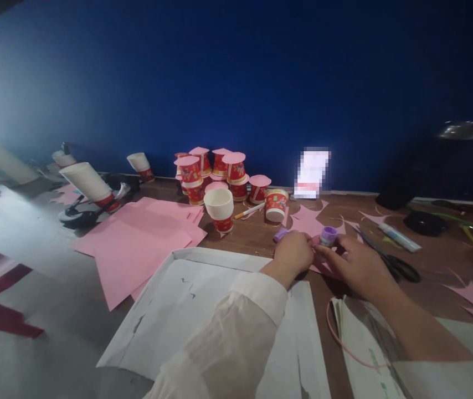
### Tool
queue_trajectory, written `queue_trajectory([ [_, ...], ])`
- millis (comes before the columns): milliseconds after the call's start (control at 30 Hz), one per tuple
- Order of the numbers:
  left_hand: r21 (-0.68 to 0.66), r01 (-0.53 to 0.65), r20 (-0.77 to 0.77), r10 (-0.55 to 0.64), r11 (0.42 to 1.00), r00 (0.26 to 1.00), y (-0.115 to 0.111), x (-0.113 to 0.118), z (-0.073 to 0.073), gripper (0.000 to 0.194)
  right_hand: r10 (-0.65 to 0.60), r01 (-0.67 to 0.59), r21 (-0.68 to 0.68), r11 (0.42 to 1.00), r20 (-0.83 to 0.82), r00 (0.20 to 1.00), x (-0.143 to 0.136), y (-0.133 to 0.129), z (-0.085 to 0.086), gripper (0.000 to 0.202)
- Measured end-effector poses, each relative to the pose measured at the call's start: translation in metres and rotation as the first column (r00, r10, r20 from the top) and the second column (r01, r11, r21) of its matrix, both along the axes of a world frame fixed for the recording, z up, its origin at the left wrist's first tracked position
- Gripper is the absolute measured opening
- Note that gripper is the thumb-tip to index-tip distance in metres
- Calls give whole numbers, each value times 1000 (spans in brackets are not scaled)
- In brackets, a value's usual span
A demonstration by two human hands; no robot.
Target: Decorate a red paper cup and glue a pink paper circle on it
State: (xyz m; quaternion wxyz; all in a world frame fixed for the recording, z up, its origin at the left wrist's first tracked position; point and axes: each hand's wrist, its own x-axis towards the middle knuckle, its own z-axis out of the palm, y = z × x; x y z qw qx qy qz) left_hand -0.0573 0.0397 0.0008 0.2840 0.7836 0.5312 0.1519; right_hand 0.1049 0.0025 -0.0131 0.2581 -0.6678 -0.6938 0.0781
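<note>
My right hand (355, 263) is closed around a glue stick (328, 237) with a purple end pointing up. Close beside it, my left hand (292, 254) is curled with its fingertips near the glue stick. A bit of pink shows at those fingertips, but what they pinch is mostly hidden. Just past my left hand lies a purple cap (280, 235). Pink paper scraps (306, 220) with curved cut edges spread behind and under the hands. A red printed paper cup (277, 205) stands upside down beyond them.
Red cups topped with pink paper discs (236, 159) stand stacked by the blue wall. Nearer are a cup stack (219, 208), pink sheets (149, 233) and a white board (170, 316). Black-handled scissors (402, 269) and a glue tube (399, 237) lie right. A lit phone (312, 172) leans behind.
</note>
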Motion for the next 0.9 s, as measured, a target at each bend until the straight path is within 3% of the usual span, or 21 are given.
queue_trajectory([
  [200,23,5,19,-5,1000,1000,1,-1,-5,30,34,-33,-59,998,11,999,1,-12,2,40],
  [367,65,-4,18,3,998,1000,1,0,-8,29,-14,11,-98,995,-28,999,1,-20,7,40],
  [567,74,-10,11,9,997,1000,2,0,-8,28,-79,45,-174,984,-193,978,2,-23,17,38],
  [667,69,-15,12,15,997,1000,1,0,-7,28,-218,144,-209,967,-389,895,13,-23,22,42],
  [800,69,-28,18,27,997,999,0,0,-7,29,-353,380,-56,923,-511,783,29,-26,26,50],
  [900,70,-35,21,33,997,999,-1,0,-7,28,-310,330,-41,943,-464,830,27,-27,26,47],
])
